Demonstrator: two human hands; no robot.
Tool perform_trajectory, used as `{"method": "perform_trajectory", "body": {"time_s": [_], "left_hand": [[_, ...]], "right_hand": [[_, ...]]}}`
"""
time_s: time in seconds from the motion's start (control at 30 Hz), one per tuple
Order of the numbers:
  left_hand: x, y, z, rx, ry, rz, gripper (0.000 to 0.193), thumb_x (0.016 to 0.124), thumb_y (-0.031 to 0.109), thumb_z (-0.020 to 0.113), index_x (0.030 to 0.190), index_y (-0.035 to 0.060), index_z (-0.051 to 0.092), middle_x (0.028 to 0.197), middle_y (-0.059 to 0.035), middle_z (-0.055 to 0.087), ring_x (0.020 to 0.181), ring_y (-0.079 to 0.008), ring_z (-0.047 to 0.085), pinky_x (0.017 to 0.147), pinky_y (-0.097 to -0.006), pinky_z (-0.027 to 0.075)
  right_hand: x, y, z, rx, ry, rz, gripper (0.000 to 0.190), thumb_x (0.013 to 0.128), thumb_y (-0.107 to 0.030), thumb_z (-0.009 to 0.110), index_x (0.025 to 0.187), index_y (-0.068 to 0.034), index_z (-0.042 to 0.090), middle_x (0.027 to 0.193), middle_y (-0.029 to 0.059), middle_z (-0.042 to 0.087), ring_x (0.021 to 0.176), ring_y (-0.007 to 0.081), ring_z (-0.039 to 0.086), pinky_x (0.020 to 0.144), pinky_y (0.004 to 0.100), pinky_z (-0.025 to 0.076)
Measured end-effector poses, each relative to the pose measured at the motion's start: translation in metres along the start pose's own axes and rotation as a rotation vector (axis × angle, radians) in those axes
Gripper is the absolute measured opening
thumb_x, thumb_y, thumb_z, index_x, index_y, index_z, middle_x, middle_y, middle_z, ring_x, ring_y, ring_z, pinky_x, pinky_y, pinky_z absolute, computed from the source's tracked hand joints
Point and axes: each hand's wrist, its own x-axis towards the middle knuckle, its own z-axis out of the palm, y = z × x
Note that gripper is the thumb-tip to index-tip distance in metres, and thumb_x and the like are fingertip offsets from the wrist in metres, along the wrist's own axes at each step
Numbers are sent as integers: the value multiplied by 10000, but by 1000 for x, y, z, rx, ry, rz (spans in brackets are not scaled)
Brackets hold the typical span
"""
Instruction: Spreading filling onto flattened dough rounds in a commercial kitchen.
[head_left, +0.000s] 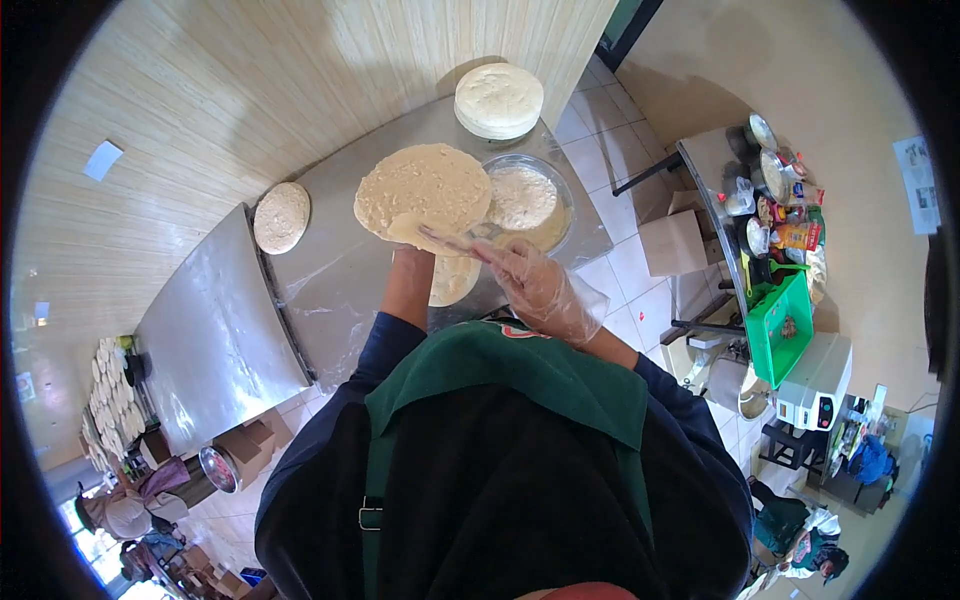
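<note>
My left hand (412, 256) holds up from below a round flatbread (421, 187) coated with a lumpy beige spread; its fingers are hidden under the bread. At the bread's near edge is my right hand (529, 281), in a clear plastic glove, gripping a flat pale scraper (416, 231) that lies against the coated surface. Just right of the bread, a round metal tray (566, 199) holds a pale lumpy mass (523, 197) and some beige spread. Another plain flatbread (452, 281) lies on the table below, partly hidden.
On the metal table (330, 300) stand a stack of flatbreads (499, 97) at the back and a coated flatbread (282, 217) at left. A second metal table (217, 337) adjoins it. To the right are a side table with a green crate (765, 352) and cardboard boxes (673, 244). Other people are farther off.
</note>
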Motion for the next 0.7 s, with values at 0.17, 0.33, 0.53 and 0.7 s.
{"method": "perform_trajectory", "body": {"time_s": [0.17, 0.33, 0.53, 0.7], "left_hand": [[-2, 3, 4, 22, 1, -12, 685, 892, 590, 444, 1395, 128, 407, 1380, -148, 477, 1224, -354, 499, 1010, -528, 432], [-13, 5, 9, 57, 3, -14, 680, 894, 586, 444, 1394, 127, 408, 1379, -148, 478, 1223, -352, 501, 1009, -525, 433], [-15, 7, 14, 90, 15, -18, 674, 896, 581, 444, 1393, 126, 409, 1377, -147, 479, 1221, -350, 502, 1009, -523, 434], [-28, 8, 21, 115, 15, -28, 669, 898, 577, 444, 1392, 126, 410, 1376, -146, 480, 1220, -348, 504, 1008, -520, 435]], "right_hand": [[16, 66, -25, -516, 98, -9, 350, 917, -134, 532, 1259, -195, 579, 874, 138, 578, 656, 285, 610, 567, 393, 511], [23, 44, -52, -395, 173, -94, 396, 858, -69, 585, 1230, -200, 619, 836, 103, 589, 650, 264, 613, 552, 351, 510], [46, 64, -61, -753, 295, -179, 381, 866, -50, 603, 1221, -187, 613, 794, 74, 584, 654, 220, 615, 618, 318, 536], [76, 101, -63, 246, 430, -72, 156, 940, -122, 586, 1051, -76, 686, 764, -15, 572, 673, 81, 525, 616, 231, 438]]}}
